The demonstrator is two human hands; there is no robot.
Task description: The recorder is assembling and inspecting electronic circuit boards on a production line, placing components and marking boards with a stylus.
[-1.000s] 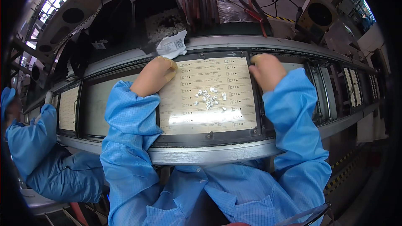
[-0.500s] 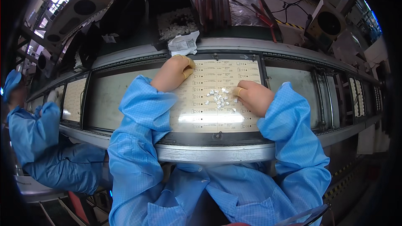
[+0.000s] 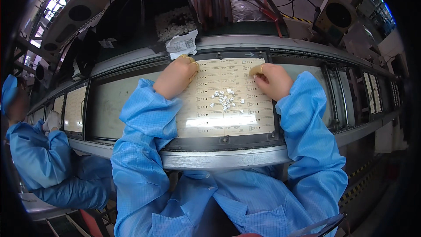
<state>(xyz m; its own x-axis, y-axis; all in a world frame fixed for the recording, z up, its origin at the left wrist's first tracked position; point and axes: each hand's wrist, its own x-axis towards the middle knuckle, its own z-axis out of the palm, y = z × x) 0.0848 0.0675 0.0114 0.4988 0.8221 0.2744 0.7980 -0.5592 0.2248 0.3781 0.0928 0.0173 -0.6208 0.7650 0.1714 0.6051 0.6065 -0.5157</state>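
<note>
A cream circuit-board panel (image 3: 188,130) with repeated printed outlines lies in a dark carrier frame (image 3: 245,142) in front of me. Loose small white plastic connectors (image 3: 226,101) are heaped around its middle. My left hand (image 3: 176,78) rests over the panel's far left corner, its fingers pinched together; whatever they hold is hidden. Over the far right part of the panel, my right hand (image 3: 275,82) is closed too, thumb against fingers, and anything in them is too small to make out. Yellow coverings show on fingertips of both hands.
A metal conveyor rail (image 3: 219,160) runs along the near side. Behind the panel stand a black bin of white parts (image 3: 173,23), a crumpled white labelled bag (image 3: 182,45) and red-handled pliers (image 3: 268,14). A co-worker in blue (image 3: 39,149) sits at the left.
My right hand has moved from beside the connector heap away from me to the panel's far right part. My left hand stays at the far left corner. The view has shifted slightly.
</note>
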